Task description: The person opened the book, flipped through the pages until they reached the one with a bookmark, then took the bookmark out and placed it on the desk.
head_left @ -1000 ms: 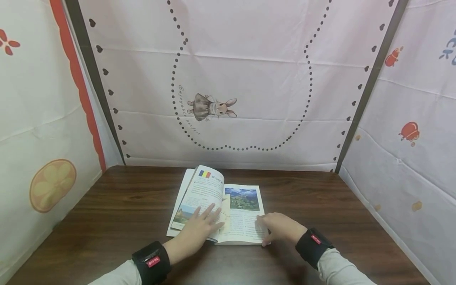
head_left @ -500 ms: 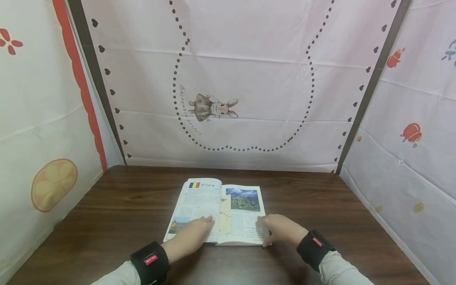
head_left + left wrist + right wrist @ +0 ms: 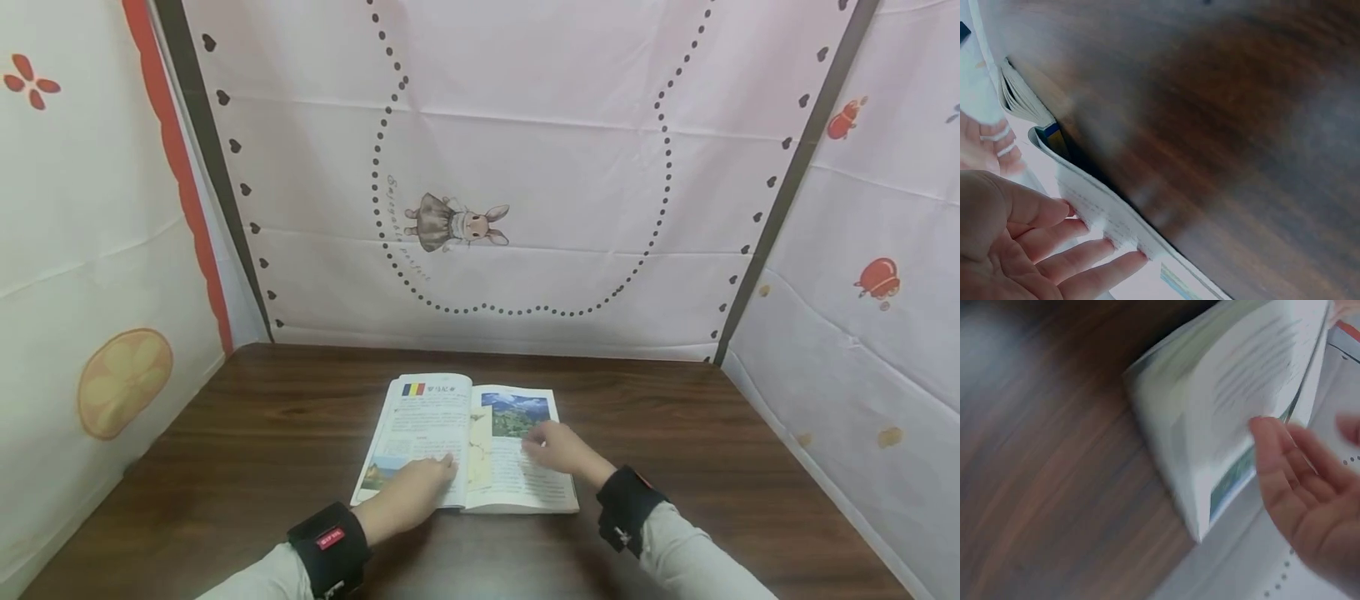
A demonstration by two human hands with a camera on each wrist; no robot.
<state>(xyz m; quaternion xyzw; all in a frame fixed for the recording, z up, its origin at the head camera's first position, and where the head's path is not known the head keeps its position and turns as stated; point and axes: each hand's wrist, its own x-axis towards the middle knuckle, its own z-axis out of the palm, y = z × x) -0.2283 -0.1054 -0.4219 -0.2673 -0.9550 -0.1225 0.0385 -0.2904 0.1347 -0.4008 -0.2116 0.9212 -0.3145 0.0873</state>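
Note:
An open book [image 3: 427, 417] lies flat on the wooden table, with a small flag and a landscape photo on its left page and a mountain photo [image 3: 513, 412] on the right one. My left hand [image 3: 416, 492] rests on the lower part of the left page. In the left wrist view its fingers [image 3: 1085, 256] stretch loosely across the paper, and the book's lower edge and spine show. Over the right page, beside the mountain photo, is my right hand [image 3: 562, 450]. The right wrist view shows its fingers [image 3: 1266, 440] loosely bent with nothing between them, close over the printed page [image 3: 1254, 375].
The dark wooden table [image 3: 285, 442] extends around the book on all sides. White printed cloth hangs behind it, with a rabbit drawing [image 3: 453, 223], and on both sides. Each wrist wears a black band [image 3: 330, 546].
The lifted left leaf has come down flat under my left hand, whose fingers drew closer together. My right hand has moved from the right page's lower outer edge up and inward over the page.

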